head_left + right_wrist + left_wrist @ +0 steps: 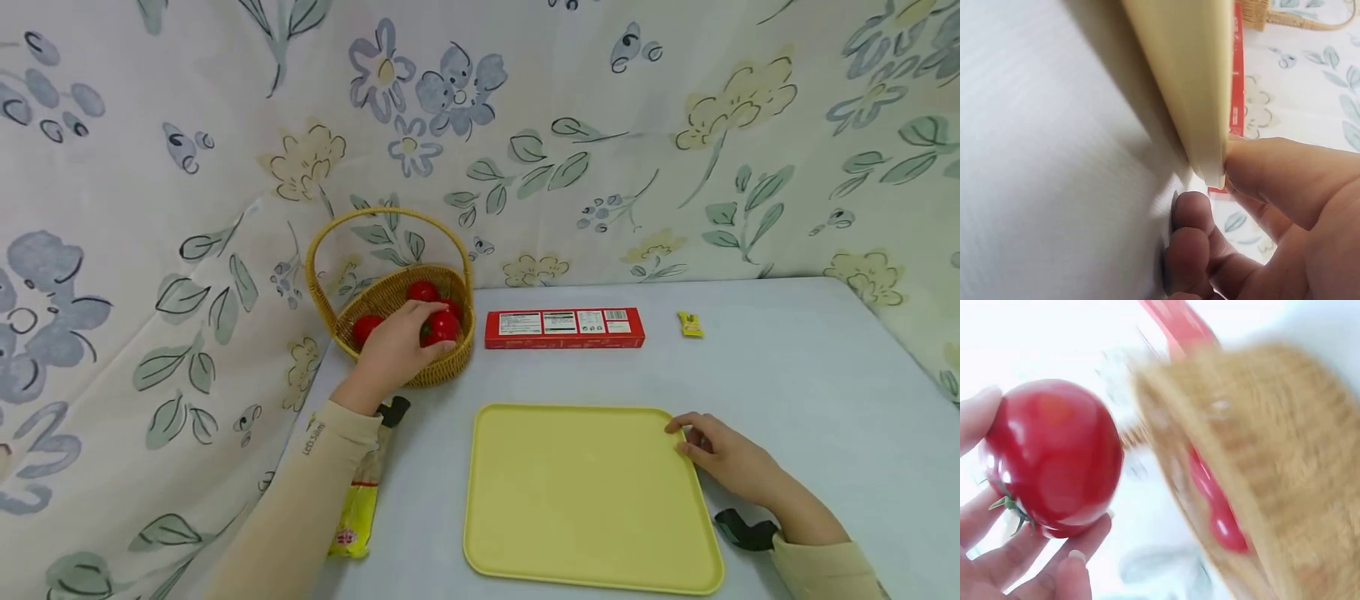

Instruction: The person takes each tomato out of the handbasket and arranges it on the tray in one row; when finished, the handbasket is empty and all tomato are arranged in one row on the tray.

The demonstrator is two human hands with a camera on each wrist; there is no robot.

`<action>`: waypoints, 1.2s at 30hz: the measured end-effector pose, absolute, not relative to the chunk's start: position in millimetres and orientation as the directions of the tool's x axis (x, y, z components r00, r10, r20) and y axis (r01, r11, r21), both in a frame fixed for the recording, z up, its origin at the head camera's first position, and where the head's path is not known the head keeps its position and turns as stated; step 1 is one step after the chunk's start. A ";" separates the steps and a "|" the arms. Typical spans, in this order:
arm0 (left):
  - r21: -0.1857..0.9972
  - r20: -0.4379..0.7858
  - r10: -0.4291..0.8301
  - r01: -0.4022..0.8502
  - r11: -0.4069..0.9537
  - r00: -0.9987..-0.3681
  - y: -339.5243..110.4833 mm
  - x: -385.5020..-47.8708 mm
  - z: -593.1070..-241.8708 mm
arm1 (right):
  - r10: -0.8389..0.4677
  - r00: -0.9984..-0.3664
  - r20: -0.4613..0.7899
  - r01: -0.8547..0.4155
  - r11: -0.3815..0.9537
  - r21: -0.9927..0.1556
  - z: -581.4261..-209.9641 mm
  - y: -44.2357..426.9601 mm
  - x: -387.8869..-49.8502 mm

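So the hands are well apart here. Left hand (397, 346) has its fingers curled round a shiny red tomato (441, 327), which shows over the wicker basket (442, 368) from the head; the left wrist view has a gap between it and the rim. More red tomatoes (365, 330) sit inside. Right hand (731, 460) grips the far right corner of the yellow tray (585, 496), flat on the white surface (817, 375). Red box (564, 328) lies beyond the tray, little yellow packet (691, 324) right of that.
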State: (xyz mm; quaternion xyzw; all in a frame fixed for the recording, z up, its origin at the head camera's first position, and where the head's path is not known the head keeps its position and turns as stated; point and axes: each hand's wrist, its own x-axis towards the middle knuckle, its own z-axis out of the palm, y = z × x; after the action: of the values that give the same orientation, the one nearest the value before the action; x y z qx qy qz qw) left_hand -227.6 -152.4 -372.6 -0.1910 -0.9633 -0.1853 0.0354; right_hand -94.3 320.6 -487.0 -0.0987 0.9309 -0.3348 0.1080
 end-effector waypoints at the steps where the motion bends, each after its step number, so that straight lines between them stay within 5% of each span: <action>1: 0.350 0.144 0.377 0.404 0.845 -0.915 -145.5 -220.7 -371.9 | -0.256 -0.957 -0.138 -0.109 0.755 -0.647 -486.8 320.8 -94.3; 12: 0.266 0.029 0.594 0.579 0.771 -0.804 -89.9 -165.2 -405.8 | -0.264 -0.958 -0.114 -0.130 0.752 -0.647 -489.0 321.0 -95.3; 36: 0.120 -0.224 0.568 0.556 0.823 -0.792 -75.1 -155.9 -441.0 | -0.262 -0.961 -0.089 -0.145 0.751 -0.644 -488.9 320.2 -91.8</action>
State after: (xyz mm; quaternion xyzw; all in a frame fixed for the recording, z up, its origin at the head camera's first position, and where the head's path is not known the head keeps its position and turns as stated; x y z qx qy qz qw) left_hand -155.9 -75.1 -441.0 -0.2968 -0.9463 -0.0239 -0.1258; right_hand -91.8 320.2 -488.9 -0.1092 0.9315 -0.3357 0.0873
